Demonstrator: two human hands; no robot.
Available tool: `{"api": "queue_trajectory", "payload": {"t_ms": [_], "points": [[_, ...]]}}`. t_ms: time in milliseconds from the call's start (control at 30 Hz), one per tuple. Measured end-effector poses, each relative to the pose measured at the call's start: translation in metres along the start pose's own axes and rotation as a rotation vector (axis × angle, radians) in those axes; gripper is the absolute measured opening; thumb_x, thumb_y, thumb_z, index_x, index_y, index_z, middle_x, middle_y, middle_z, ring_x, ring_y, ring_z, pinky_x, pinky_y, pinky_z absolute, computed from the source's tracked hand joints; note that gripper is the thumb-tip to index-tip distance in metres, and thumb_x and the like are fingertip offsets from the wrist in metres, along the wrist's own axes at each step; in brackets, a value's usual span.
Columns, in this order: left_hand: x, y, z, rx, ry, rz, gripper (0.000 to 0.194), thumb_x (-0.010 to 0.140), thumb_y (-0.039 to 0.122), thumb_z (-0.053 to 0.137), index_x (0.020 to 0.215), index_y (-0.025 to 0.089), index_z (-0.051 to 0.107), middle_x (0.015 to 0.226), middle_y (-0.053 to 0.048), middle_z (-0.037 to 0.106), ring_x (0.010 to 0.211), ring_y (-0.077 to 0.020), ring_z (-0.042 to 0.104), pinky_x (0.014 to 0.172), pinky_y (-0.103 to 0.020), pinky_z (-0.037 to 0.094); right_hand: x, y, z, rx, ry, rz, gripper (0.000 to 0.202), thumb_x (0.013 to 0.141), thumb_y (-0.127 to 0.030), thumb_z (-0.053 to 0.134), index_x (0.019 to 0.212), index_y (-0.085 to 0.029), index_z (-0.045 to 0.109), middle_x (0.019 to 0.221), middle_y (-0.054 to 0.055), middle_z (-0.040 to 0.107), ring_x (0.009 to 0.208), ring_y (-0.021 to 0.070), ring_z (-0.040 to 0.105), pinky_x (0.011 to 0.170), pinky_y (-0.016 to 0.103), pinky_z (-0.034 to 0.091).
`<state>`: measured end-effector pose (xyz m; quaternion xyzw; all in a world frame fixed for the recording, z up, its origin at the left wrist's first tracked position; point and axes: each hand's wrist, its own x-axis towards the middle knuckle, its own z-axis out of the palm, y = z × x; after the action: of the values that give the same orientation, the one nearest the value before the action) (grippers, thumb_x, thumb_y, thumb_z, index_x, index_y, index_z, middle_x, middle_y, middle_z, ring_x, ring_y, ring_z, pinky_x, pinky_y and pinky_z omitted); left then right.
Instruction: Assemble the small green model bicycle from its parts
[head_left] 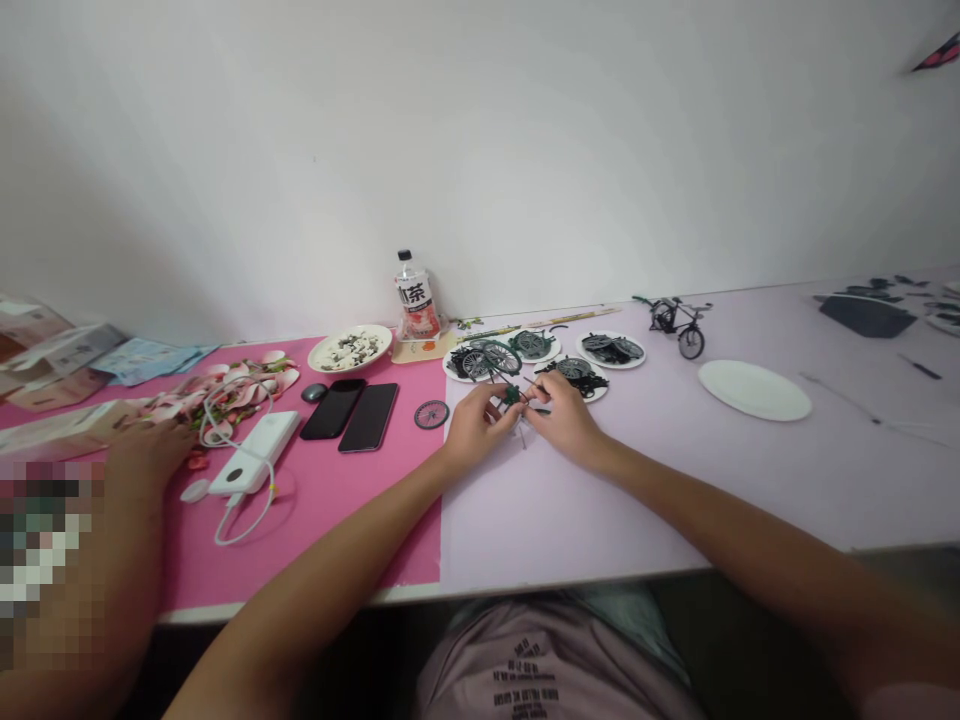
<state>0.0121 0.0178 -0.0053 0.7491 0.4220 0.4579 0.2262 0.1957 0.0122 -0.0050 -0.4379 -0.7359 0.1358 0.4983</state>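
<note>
My left hand (478,422) and my right hand (564,418) meet over the lilac part of the table. Between their fingertips they grip a dark green model bicycle part (513,395), with thin rods sticking out. Fingers cover much of it. Just behind, small white plates hold dark spoked wheels (534,344), flat black parts (611,349) and more black pieces (574,375). A single loose wheel (432,414) lies left of my left hand. Farther right stands an assembled black model bicycle (679,325).
An oval white plate (754,390) lies to the right. Leftward are two phones (368,418), a white power bank (255,452) with a cable, a plate of small pieces (350,349) and a drink bottle (417,300). Another person's arm (142,490) reaches in at far left, near pink petals.
</note>
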Motion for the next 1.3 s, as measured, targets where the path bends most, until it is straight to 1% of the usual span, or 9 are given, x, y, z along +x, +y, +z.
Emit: {"api": "queue_trajectory", "payload": {"t_ms": [233,433,567,700,833,967,1100,1167,1300], "points": [[0.0,-0.002,0.0,-0.019,-0.005,-0.018,0.032,0.09,0.043,0.069,0.11,0.018,0.07,0.106,-0.008,0.075,0.07,-0.014,0.068,0.064,-0.026,0.053,0.001,0.001,0.0,-0.026,-0.02,-0.061,0.036,0.083,-0.027,0.068,0.07,-0.025,0.034,0.082,0.003,0.053,0.083,0.0225,0.055,0.077,0.034,0.047],[0.003,-0.003,-0.001,-0.133,0.006,-0.099,0.034,0.092,0.047,0.066,0.105,0.017,0.07,0.1,-0.009,0.077,0.073,-0.0166,0.071,0.064,-0.026,0.053,0.001,-0.001,0.0,-0.015,-0.043,-0.077,0.038,0.082,-0.026,0.07,0.07,-0.025,0.034,0.082,0.002,0.05,0.083,0.0218,0.056,0.078,0.033,0.048],[0.004,-0.003,-0.002,-0.249,0.007,-0.188,0.037,0.09,0.051,0.067,0.102,0.015,0.068,0.091,-0.009,0.078,0.07,-0.0174,0.072,0.062,-0.026,0.052,-0.001,0.0,-0.004,0.023,-0.084,-0.102,0.026,0.08,-0.015,0.06,0.071,-0.024,0.038,0.088,0.004,0.052,0.084,0.021,0.056,0.079,0.033,0.048],[0.005,-0.004,-0.002,-0.295,0.043,-0.247,0.04,0.086,0.053,0.072,0.098,0.015,0.066,0.08,-0.007,0.076,0.064,-0.0168,0.07,0.056,-0.024,0.049,0.0,0.004,-0.008,0.078,-0.194,-0.107,0.019,0.075,-0.008,0.05,0.071,-0.023,0.041,0.096,0.007,0.057,0.089,0.021,0.059,0.082,0.034,0.048],[0.006,-0.006,-0.001,-0.286,0.073,-0.253,0.038,0.085,0.052,0.073,0.096,0.015,0.066,0.08,-0.007,0.075,0.065,-0.0177,0.071,0.056,-0.025,0.05,0.0,0.005,-0.01,0.11,-0.237,-0.072,0.019,0.073,-0.005,0.047,0.071,-0.023,0.04,0.097,0.007,0.06,0.092,0.0218,0.06,0.085,0.035,0.048],[0.007,-0.01,0.0,-0.263,0.101,-0.242,0.036,0.087,0.049,0.07,0.099,0.015,0.067,0.079,-0.006,0.075,0.067,-0.019,0.073,0.058,-0.025,0.051,0.0,-0.002,-0.011,0.109,-0.205,-0.059,0.023,0.071,-0.005,0.044,0.075,-0.026,0.035,0.096,0.008,0.066,0.095,0.0243,0.059,0.087,0.037,0.046],[0.016,-0.017,-0.008,-0.228,0.132,-0.205,0.038,0.089,0.05,0.069,0.104,0.016,0.068,0.078,-0.006,0.075,0.069,-0.0191,0.073,0.061,-0.026,0.054,-0.002,-0.005,-0.011,0.107,-0.214,0.004,0.028,0.072,-0.005,0.041,0.082,-0.027,0.029,0.1,0.006,0.072,0.099,0.026,0.059,0.089,0.04,0.045],[0.023,-0.022,-0.014,-0.189,0.185,-0.184,0.037,0.088,0.049,0.07,0.106,0.016,0.067,0.086,-0.008,0.076,0.071,-0.0186,0.074,0.063,-0.027,0.054,-0.004,-0.003,-0.009,0.085,-0.256,0.015,0.029,0.072,-0.004,0.042,0.087,-0.027,0.032,0.107,0.007,0.071,0.103,0.0261,0.059,0.091,0.041,0.046],[0.033,-0.031,-0.029,-0.089,0.264,-0.135,0.036,0.09,0.047,0.069,0.107,0.016,0.068,0.091,-0.009,0.076,0.071,-0.0174,0.073,0.062,-0.026,0.053,-0.007,0.007,-0.001,-0.122,-0.371,-0.087,0.033,0.078,-0.007,0.047,0.106,-0.023,0.048,0.118,0.013,0.063,0.111,0.0283,0.057,0.099,0.045,0.047]]}}
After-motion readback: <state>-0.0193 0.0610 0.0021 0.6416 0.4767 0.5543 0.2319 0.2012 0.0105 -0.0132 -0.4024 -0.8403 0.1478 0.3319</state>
